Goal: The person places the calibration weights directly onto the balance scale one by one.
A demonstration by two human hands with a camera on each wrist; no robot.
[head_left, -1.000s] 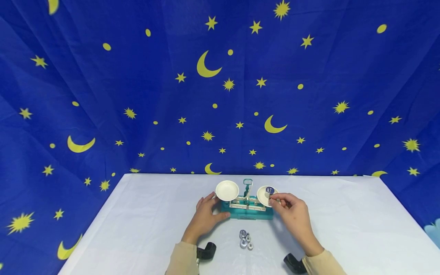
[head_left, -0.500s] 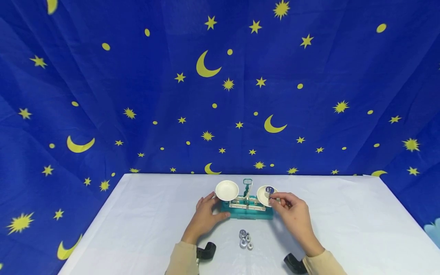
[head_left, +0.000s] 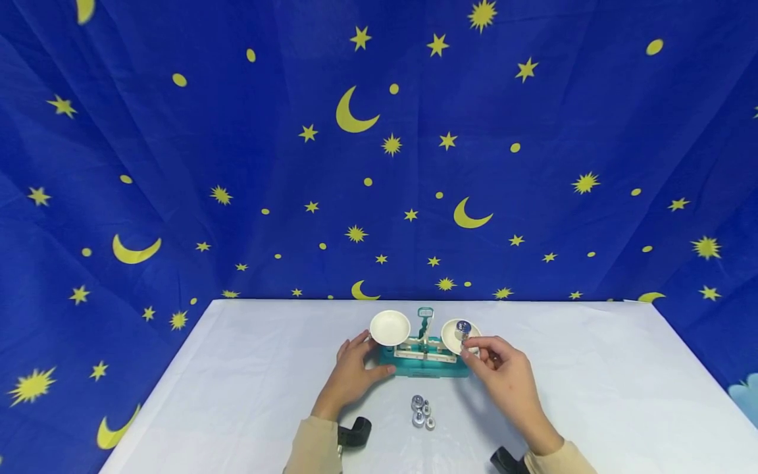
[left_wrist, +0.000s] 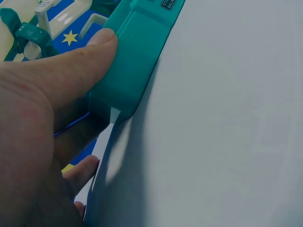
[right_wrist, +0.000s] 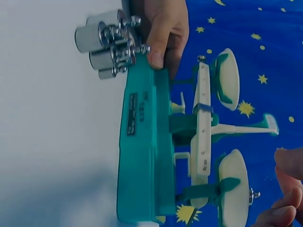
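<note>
A teal balance scale [head_left: 426,364] with two white pans stands on the table. My left hand [head_left: 352,375] grips the left end of its base; in the left wrist view the thumb [left_wrist: 102,45] lies over the top edge. A silver weight [head_left: 464,327] sits in the right pan [head_left: 450,338]. In the right wrist view, shiny weight knobs [right_wrist: 254,195] stick out above that pan's rim. My right hand [head_left: 510,380] hovers at this pan's near edge, index finger and thumb apart, with nothing visible between them. Nothing lies in the left pan [head_left: 389,328].
Several loose silver weights [head_left: 419,418] stand together on the white table [head_left: 254,395], in front of the scale. Behind the table hangs a blue cloth [head_left: 284,164] with yellow stars and moons. A black wrist device [head_left: 355,433] sits at my left wrist.
My right thumb and index finger have spread slightly apart and drawn back a little from the weights in the right pan. My left hand keeps its place on the scale's base.
</note>
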